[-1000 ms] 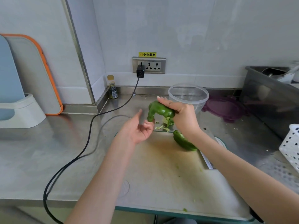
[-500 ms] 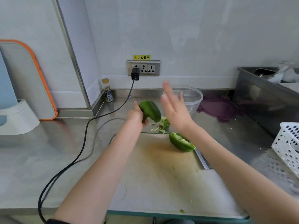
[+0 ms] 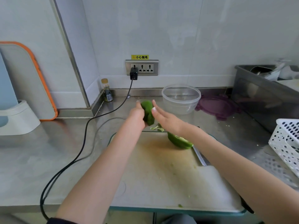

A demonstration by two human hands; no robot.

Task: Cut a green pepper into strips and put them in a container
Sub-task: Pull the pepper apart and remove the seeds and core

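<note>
My left hand [image 3: 136,116] grips a green pepper half [image 3: 148,113] above the far edge of the white cutting board [image 3: 161,172]. My right hand [image 3: 165,118] is flat with straight fingers, its palm touching the right side of that pepper half. A second pepper half [image 3: 179,141] lies on the board's far right corner. Pale pepper core scraps [image 3: 157,128] lie just beyond the board. The clear plastic container [image 3: 181,98] stands empty behind the hands. A knife blade [image 3: 199,156] shows along the board's right side, partly hidden by my right forearm.
A purple lid [image 3: 216,106] lies right of the container. A metal bin [image 3: 265,94] and a white perforated basket [image 3: 286,143] stand at the right. A black cable [image 3: 84,143] runs from the wall socket [image 3: 141,67] across the steel counter. A small bottle [image 3: 106,91] stands in the corner.
The pepper half passed from my right hand to my left hand. My right hand opened flat and came back against the pepper's side.
</note>
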